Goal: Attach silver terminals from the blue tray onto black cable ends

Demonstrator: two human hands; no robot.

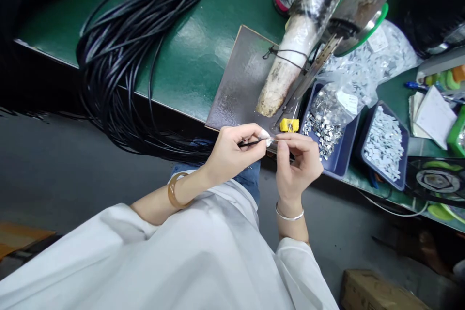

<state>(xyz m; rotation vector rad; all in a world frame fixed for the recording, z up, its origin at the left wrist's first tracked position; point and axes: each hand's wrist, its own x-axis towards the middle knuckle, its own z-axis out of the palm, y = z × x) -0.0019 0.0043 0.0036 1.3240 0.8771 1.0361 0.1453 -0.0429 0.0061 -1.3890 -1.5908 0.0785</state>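
My left hand [236, 147] pinches a black cable [250, 144] close to its end, between thumb and forefinger. White tape or a finger cover [264, 134] wraps that forefinger's tip. Just to the right, my right hand [296, 160] has thumb and forefinger closed on the thin wire [275, 140] at the cable's tip; its fine detail is too small to make out. Both hands are held in front of the bench edge, fingertips nearly touching. Past them lies a small yellow sponge [289, 125] on a dark board [240, 77].
A large bundle of black cables [138, 34] hangs over the green bench [192, 43]. A plastic-wrapped fume pipe [286, 63] slants down over the board. To the right stand a blue bin of small metal pieces [339, 167] and a tray of pale pieces [402, 155].
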